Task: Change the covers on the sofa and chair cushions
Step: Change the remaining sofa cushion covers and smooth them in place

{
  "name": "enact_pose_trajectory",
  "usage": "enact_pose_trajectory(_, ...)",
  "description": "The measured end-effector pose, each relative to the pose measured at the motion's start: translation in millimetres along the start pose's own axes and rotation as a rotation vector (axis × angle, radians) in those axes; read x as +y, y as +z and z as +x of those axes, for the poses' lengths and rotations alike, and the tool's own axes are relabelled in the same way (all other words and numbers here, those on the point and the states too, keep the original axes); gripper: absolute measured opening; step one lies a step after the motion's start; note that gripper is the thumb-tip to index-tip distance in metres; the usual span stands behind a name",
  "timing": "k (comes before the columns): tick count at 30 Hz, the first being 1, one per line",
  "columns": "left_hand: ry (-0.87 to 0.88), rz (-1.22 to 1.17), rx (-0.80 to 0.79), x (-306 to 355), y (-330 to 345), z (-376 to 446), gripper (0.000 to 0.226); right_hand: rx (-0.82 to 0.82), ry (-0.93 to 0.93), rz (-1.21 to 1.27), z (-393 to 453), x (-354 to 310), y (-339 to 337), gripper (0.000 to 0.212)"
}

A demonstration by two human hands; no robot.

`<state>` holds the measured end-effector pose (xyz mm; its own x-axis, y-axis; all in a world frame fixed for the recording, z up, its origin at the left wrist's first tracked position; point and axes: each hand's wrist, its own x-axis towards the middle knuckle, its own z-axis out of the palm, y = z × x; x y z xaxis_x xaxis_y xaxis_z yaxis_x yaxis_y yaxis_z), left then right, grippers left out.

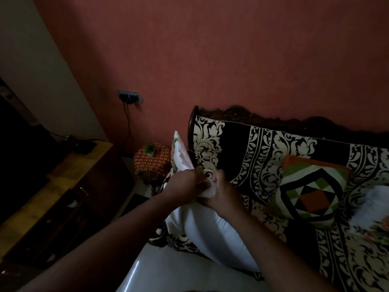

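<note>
At the bottom of the frame two bare forearms reach up toward the centre, dim in the poor light. The plump white cushion insert (210, 232) stands on the sofa's near edge just below centre, its lower part cut off by the arms. The left hand (185, 184) and the right hand (223, 192) meet at its top, both with fingers curled and pinching a bunched fold of white cloth; exactly which fingers hold it is lost in shadow. From the left hand a pale floral-printed cushion cover (181, 152) rises, its inside showing white, its pattern hard to read. To the right lies the black-and-cream patterned sofa throw (252, 148), with a geometric orange, green and black cushion (311, 190) on it; a fuzzy white and floral piece (374, 211) is cut off at the right edge. Left of centre stands a small stool draped in red-and-yellow cloth (152, 159). At far left, a dark wooden cabinet (63, 186). Behind, a terracotta wall with a socket plate (129, 96).
</note>
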<state>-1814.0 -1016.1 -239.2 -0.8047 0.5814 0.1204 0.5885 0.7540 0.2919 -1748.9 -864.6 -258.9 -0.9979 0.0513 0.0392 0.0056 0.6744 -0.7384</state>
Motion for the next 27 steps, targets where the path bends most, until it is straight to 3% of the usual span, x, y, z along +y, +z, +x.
enact_pose_trajectory(4, -0.017, 0.007, 0.14, 0.0, 6.2, 0.4, 0.027, 0.041, -0.067, -0.015, 1.4, 3.2, -11.0, 0.074)
enact_pose_trajectory(8, -0.041, -0.093, 0.251, -9.2, -1.1, 3.0, 0.034, -0.057, -0.077, -0.406, -14.8, 20.3, -23.4, 0.125)
enact_pose_trajectory(10, -0.05, -0.121, 0.291, -6.5, -5.6, 4.0, 0.044, -0.002, -0.049, -0.491, -27.1, 31.2, -14.7, 0.134)
enact_pose_trajectory(13, -0.09, -0.172, 0.332, 5.4, -5.7, 8.0, 0.04, 0.173, -0.125, -0.491, -29.2, 39.7, 0.0, 0.117)
enact_pose_trajectory(17, -0.087, -0.108, 0.343, 12.3, -18.8, 16.6, 0.027, 0.116, -0.223, -0.383, -23.5, 33.6, 1.8, 0.091)
enact_pose_trajectory(20, 0.007, 0.158, 0.057, 22.4, -36.0, 28.9, 0.026, -0.019, -0.233, -0.381, -15.2, 19.5, -8.8, 0.065)
enact_pose_trajectory(22, 0.095, 0.228, -0.253, 40.4, -44.8, 29.2, 0.029, -0.123, -0.138, -0.519, -1.2, 7.7, -15.3, 0.053)
enact_pose_trajectory(23, 0.163, 0.252, -0.288, 49.2, -45.8, 25.0, 0.028, -0.205, -0.093, -0.627, 5.8, 3.1, -16.6, 0.052)
enact_pose_trajectory(25, 0.297, 0.24, -0.098, 56.9, -45.0, 13.6, 0.02, -0.258, -0.056, -0.671, 13.2, -2.2, -17.6, 0.051)
enact_pose_trajectory(27, 0.323, 0.144, 0.181, 48.5, -38.9, 8.2, 0.017, -0.109, -0.04, -0.487, 15.8, -3.2, -20.6, 0.045)
